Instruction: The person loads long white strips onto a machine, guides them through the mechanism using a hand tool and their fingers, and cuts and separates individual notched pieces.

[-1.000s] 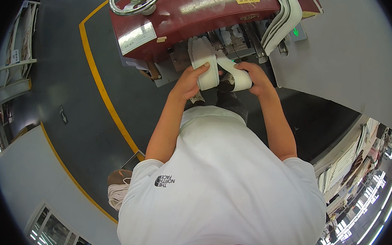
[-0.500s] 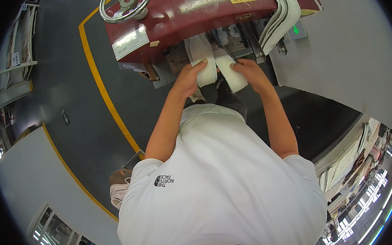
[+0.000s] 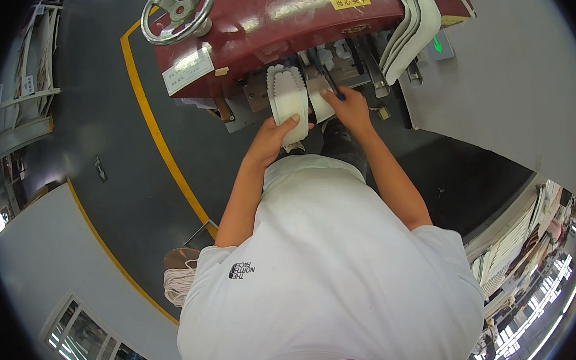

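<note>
My left hand is closed on a stack of white strips, its thumb lying on top near the lower end. The strips have scalloped upper ends and fan slightly apart. My right hand grips a shorter white piece beside the stack, with the thumb over its right edge. A slender dark tool slants up and left from the right fingers; whether the hand holds it too, I cannot tell. Both hands are just in front of a red machine's lower opening.
A metal handwheel sits on the machine's left end. Several long white curved strips hang over its right side. A grey panel stands to the right. Yellow lines mark the dark floor, and a coil of pale cord lies at lower left.
My left hand has lowered slightly, and the stack's scalloped ends show more fully. My right hand has moved left, bringing the shorter piece closer to the stack.
</note>
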The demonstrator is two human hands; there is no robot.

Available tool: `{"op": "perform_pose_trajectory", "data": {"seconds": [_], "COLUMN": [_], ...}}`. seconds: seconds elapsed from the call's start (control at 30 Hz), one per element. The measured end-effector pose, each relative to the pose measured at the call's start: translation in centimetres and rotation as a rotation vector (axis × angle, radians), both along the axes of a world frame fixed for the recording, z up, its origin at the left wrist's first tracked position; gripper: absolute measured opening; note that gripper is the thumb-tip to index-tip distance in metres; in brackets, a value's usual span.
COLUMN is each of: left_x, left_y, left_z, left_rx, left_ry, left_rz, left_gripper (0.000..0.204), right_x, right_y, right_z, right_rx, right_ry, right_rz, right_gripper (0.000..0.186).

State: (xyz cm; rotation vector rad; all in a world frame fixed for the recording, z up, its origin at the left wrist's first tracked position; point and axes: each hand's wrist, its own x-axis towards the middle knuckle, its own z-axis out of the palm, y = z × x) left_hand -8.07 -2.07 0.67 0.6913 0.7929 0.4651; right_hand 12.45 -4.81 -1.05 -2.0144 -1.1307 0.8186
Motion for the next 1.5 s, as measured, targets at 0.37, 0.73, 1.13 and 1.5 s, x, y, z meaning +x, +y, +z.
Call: {"op": "perform_pose_trajectory", "data": {"seconds": [0.37,0.73,1.13,1.5], "left_x": [0.6,0.4,0.4,0.3], "left_y": [-1.0,-1.3,-1.5,-0.6], "left_z": [-1.0,-1.6,-1.9,-0.6], "left_rx": [-0.07,-0.085,-0.063,-0.046], "left_ry": [-0.048,-0.113,-0.126,-0.12], "left_rz": [-0.032,-0.019,-0.031,-0.001], "left_gripper": [0.039,0.039,0.04,0.038], "right_x": [-1.6,-0.7,-2.0,-3.2], "right_y": [0.6,0.8,4.7,5.1], "right_z": [0.3,4.9,7.5,5.2], "right_rx": [0.025,0.271,-0.059,0.107], "right_ry": [0.044,-0.162,-0.619,-0.754], "right_rz": [-0.124,-0.006,0.354,0.302], "right_gripper": [0.04,0.022,0.023,0.011]}}
